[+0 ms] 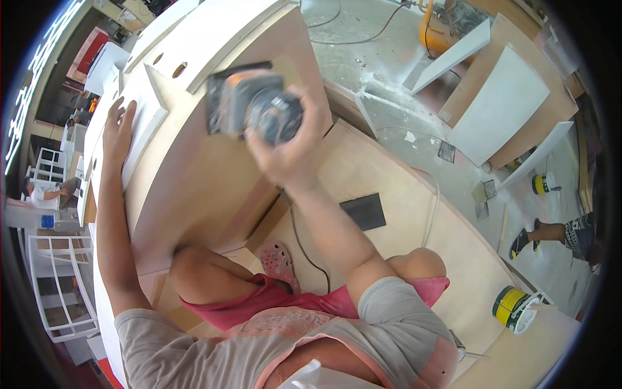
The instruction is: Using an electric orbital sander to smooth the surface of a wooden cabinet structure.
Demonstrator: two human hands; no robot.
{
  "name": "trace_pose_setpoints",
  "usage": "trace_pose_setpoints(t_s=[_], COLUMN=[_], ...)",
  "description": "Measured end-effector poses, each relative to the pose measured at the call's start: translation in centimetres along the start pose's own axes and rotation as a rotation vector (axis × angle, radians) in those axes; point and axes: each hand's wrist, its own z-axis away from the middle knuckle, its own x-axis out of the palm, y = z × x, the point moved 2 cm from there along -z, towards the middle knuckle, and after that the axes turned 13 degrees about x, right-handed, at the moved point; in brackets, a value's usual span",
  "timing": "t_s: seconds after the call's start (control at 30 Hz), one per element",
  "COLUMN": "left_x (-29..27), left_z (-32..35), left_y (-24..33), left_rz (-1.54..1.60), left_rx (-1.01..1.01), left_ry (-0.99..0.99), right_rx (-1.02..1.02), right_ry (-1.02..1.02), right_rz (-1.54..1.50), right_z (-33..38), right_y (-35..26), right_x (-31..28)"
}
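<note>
My right hand (pixel 285 142) is closed round the rounded dark top of an orange-and-grey electric sander (pixel 249 97). The sander's dark flat pad lies against the upper part of a pale wooden panel (pixel 194 181) with a curved edge; the tool is slightly blurred. On the left, my left hand (pixel 118 133) rests on the white-coated outer side of the same piece, beside a raised white strip (pixel 148 113). Its fingers are apart and hold nothing. A dark cord (pixel 299 240) runs along the plywood below my right forearm.
A black sheet (pixel 363 211) lies on the plywood base (pixel 414 214) beside my right arm. Yellow-and-black buckets (pixel 508 310) stand at the right, below leaning white panels (pixel 499 107). An orange machine (pixel 440 32) sits at the back. Another person's leg (pixel 551 232) shows far right.
</note>
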Motion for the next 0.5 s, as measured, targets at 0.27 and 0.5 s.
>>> trace_pose_setpoints(t_s=[0.27,0.5], left_x=[0.1,-0.1], left_z=[0.2,0.2], left_y=[-0.1,0.9], left_rz=[-0.001,0.01], left_rx=[0.048,0.05], left_ry=[-0.009,0.007], right_rx=[0.098,0.543], right_ry=[-0.011,0.171], right_rz=[-0.114,-0.302], right_z=[0.7,-11.4], right_y=[-0.4,2.2], right_x=[0.4,-2.8])
